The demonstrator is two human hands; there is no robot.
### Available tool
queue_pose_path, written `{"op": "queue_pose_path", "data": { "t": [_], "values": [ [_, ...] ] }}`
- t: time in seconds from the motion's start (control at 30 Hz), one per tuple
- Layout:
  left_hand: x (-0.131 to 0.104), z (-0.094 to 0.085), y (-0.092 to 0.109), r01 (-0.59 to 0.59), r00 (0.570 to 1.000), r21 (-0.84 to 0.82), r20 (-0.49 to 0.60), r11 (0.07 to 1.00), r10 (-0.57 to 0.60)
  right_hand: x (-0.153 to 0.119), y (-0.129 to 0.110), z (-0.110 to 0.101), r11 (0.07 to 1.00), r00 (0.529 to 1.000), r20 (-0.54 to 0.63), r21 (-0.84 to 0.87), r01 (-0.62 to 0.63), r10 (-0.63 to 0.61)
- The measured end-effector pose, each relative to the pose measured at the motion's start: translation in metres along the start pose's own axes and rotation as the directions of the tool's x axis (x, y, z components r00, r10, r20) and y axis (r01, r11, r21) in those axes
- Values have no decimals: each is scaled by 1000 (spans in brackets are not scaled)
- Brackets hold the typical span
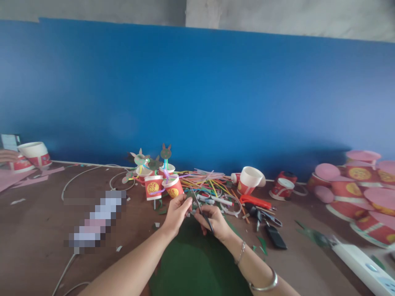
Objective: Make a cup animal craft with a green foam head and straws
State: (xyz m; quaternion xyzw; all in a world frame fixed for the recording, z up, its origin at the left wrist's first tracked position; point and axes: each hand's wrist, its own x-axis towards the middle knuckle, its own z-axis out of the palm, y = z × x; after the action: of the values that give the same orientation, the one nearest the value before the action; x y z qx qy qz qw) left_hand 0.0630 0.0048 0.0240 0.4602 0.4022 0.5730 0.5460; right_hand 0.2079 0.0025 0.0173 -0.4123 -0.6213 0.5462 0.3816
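Observation:
My left hand (176, 214) pinches a small dark green paper piece (189, 201), partly hidden by the fingers. My right hand (218, 224) is closed around the handles of a pair of scissors (201, 210), whose blades point up and away beside that piece. Below both hands lies a large dark green sheet (197, 263). Just beyond my left hand stand red and white paper cups (153, 189), some carrying cut-out animal heads (166, 152) with ears.
Thin coloured sticks (205, 177), markers (226, 201), a red-handled tool (255, 201) and keys with a black fob (275, 236) lie beyond my right hand. Pink-topped cups (347, 201) and a power strip (359, 261) are at right. Another person's hand (8, 155) shows at far left.

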Motion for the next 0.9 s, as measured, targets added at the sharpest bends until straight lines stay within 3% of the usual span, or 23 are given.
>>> {"op": "queue_pose_path", "data": {
  "t": [0.37,0.6,0.9],
  "values": [
    [2,-1,-1,23,995,2,94,1000,-23,-1,-4,1,999,999,14,-18,43,-43],
    [1,-2,-4,51,998,-16,32,999,-51,0,-1,0,1000,1000,6,-30,4,-4],
    [1,-1,-3,1,1000,-33,2,999,-1,0,-3,0,1000,1000,3,-26,12,-12]
  ]
}}
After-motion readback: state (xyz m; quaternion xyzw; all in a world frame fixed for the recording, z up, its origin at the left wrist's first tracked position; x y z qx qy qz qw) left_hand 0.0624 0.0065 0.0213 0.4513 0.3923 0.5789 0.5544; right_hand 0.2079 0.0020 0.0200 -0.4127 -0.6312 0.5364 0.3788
